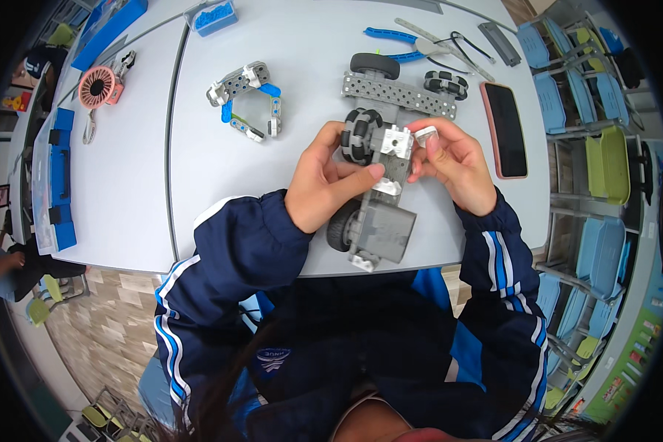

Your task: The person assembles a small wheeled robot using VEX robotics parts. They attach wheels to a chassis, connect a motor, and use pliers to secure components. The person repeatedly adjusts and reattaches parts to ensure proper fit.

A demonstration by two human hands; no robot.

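A grey toy-robot chassis (384, 228) with black wheels lies near the front edge of the white table. My left hand (328, 179) is closed on its side, thumb on top, beside a black roller wheel (360, 136). A white connector block (397, 142) sits on the chassis by my thumb. Between the thumb and fingers of my right hand (453, 163) is a small white connector piece (424, 135), just right of that block. Beyond my hands, a perforated grey beam (401, 94) carries two more wheels; its join to the chassis is partly hidden.
Left of my hands lies a grey-and-blue bracket assembly (244, 99). Blue-handled pliers (412, 46) and a pink-edged phone (505, 131) lie at the right. A pink fan (99, 87) and a blue-and-clear case (57, 184) are at the far left; a small blue bin (214, 18) stands behind.
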